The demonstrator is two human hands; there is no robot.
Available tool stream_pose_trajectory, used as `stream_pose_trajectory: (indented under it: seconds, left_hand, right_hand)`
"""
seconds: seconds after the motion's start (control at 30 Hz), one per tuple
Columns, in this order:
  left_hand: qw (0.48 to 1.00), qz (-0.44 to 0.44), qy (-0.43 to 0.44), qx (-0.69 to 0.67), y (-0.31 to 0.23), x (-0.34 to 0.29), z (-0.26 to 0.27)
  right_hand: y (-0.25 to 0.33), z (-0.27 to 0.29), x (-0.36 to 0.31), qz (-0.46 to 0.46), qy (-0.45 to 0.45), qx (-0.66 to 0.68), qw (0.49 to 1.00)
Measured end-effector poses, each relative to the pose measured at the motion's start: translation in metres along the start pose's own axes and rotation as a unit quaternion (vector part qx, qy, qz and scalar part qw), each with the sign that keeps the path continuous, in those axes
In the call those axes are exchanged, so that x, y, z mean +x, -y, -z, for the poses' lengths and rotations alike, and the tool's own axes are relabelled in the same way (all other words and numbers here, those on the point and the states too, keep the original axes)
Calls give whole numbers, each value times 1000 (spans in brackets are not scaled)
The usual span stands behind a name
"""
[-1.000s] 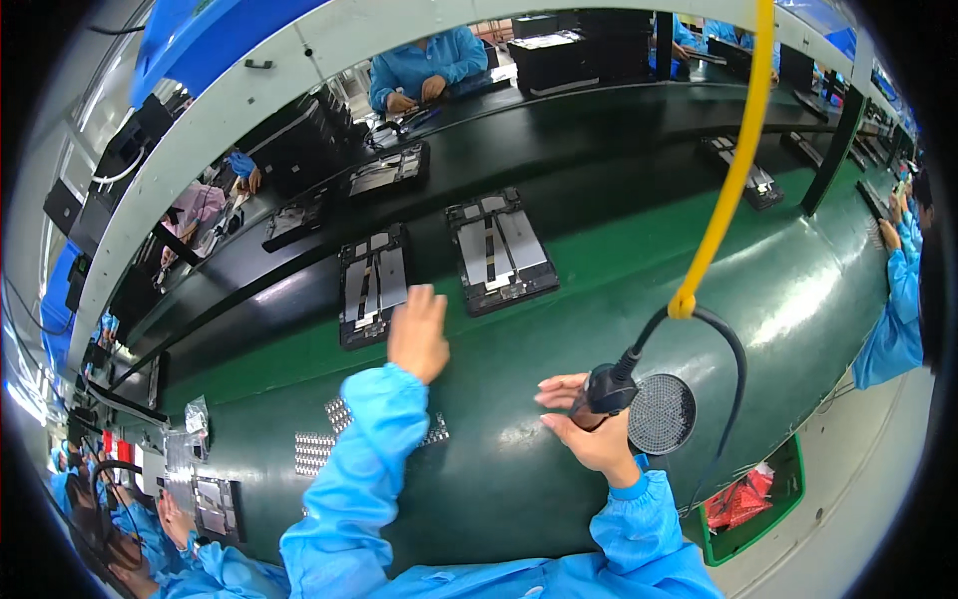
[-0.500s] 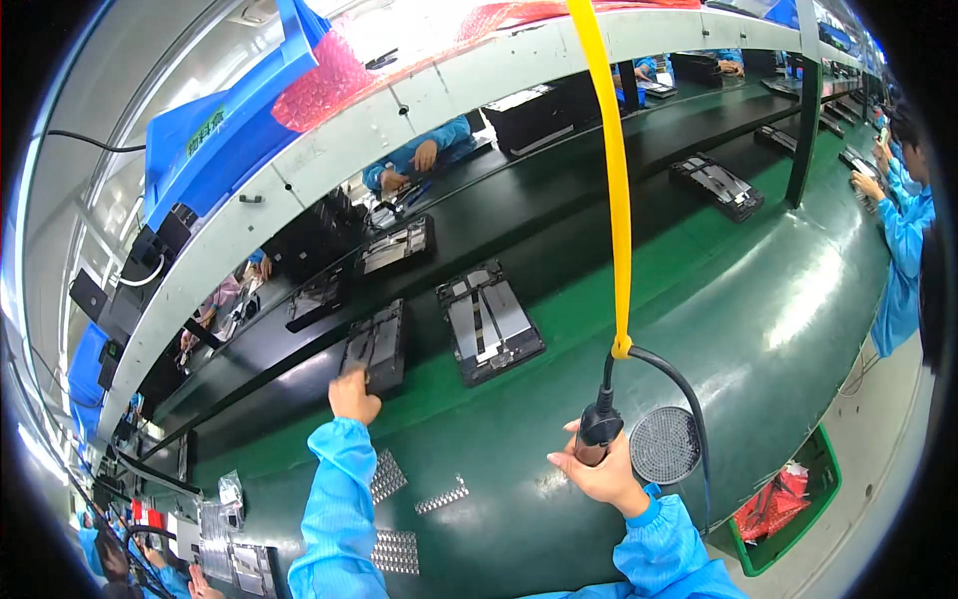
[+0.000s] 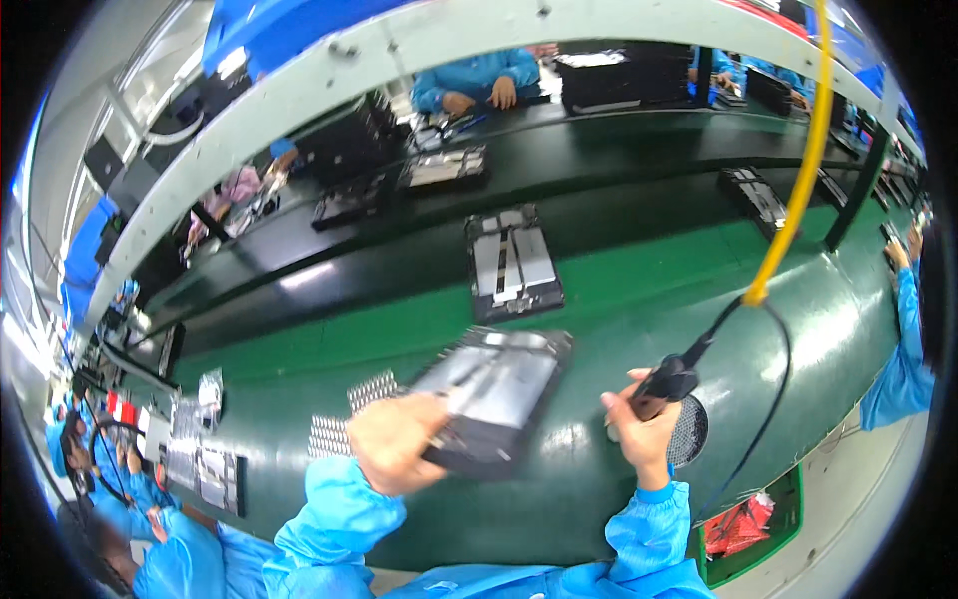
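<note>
My left hand (image 3: 397, 441) grips the near left edge of an opened tablet (image 3: 499, 389), a flat black frame with silver battery-like panels. The tablet is tilted above the green table, smeared by motion. My right hand (image 3: 649, 439) is wrapped round a black electric screwdriver (image 3: 669, 379), whose cable (image 3: 783, 369) hangs from a yellow strap (image 3: 798, 200). The screwdriver's tip is hidden. Just beside that hand lies a round dark perforated dish (image 3: 691, 429). Small metal parts in rows (image 3: 327, 437) lie left of my left hand.
Another opened tablet (image 3: 514, 262) lies beyond, on the green strip. More devices (image 3: 444, 168) rest farther back under a pale shelf beam (image 3: 399, 40). A green bin (image 3: 788, 509) with red packaging stands at lower right. Co-workers in blue sleeves (image 3: 898, 359) sit around.
My left hand has taken hold of a tablet from the far part of the table and brought it nearer and to the right. My right hand still holds the screwdriver. The view has shifted.
</note>
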State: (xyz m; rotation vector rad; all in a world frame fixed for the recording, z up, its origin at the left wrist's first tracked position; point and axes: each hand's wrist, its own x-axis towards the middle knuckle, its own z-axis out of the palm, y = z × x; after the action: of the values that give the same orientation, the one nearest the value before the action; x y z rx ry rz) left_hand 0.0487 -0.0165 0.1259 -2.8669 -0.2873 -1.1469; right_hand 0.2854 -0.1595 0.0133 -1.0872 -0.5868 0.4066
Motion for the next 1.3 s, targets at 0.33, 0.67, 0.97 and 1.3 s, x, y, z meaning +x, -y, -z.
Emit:
stream_pose_trajectory:
  seconds: [0.33,0.67,0.97,1.3]
  left_hand:
    - [978,94,180,-42,-127,-88,-43]
    - [930,329,107,-122,-11,-103,-68]
    - [922,291,225,-123,57,-83,-96]
    - [780,475,264,-309,66,-79,-110]
  right_hand:
    - [14,16,10,36,-28,-118,992]
    - [13,9,3,-9,7,-119,993]
    - [1,15,5,19,38,-56,998]
    - [-2,16,3,7,3,-81,997]
